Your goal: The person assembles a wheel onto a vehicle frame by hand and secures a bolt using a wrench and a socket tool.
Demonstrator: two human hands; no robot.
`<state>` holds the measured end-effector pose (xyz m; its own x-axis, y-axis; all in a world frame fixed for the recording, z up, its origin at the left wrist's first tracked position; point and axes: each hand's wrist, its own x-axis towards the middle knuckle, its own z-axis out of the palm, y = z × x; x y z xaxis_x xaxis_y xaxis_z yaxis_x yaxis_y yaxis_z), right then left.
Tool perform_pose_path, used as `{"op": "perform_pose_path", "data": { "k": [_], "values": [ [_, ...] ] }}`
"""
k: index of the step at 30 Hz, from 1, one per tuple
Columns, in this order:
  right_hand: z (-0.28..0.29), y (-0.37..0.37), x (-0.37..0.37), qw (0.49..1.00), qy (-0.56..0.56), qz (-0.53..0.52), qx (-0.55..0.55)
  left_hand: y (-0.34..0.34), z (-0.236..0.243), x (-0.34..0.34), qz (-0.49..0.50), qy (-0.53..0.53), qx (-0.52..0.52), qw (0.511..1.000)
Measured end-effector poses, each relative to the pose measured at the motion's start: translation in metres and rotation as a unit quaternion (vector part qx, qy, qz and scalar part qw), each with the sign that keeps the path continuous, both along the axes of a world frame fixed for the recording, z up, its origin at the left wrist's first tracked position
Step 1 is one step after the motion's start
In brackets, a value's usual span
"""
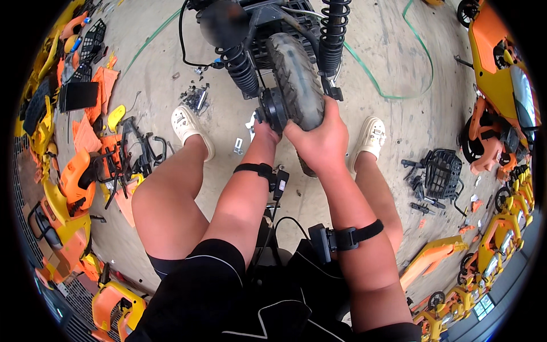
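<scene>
both hands (319, 137) grip the grey wheel (296, 77).

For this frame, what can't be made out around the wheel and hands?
- Left hand: fingers hidden behind the wheel hub, head view.
- Wheel: lower part covered by the right hand.
- Scooter body: cut off by the top edge, partly blurred.
- Small loose parts on the floor: too small to identify.
</scene>
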<state>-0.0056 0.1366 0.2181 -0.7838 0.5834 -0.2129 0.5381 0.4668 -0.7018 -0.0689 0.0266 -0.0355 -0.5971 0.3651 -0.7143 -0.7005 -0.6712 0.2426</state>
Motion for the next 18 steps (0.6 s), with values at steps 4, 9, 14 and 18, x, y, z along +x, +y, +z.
{"op": "perform_pose_path", "data": {
  "k": [4,9,14,18],
  "values": [
    [0.006,-0.005,0.001,1.0,-0.022,0.0,-0.004,-0.019,-0.006,-0.002,-0.04,-0.026,-0.085,0.995],
    [0.005,0.0,0.002,1.0,-0.011,-0.008,0.018,-0.065,0.028,-0.01,-0.155,-0.157,-0.367,0.904],
    [0.018,-0.009,-0.003,1.0,-0.022,0.006,-0.003,-0.103,0.117,-0.061,-0.214,0.06,-0.474,0.852],
    [0.015,-0.003,-0.001,0.999,-0.034,-0.004,0.011,-0.085,0.284,-0.065,-0.236,0.194,-0.428,0.85]
  ]
}}
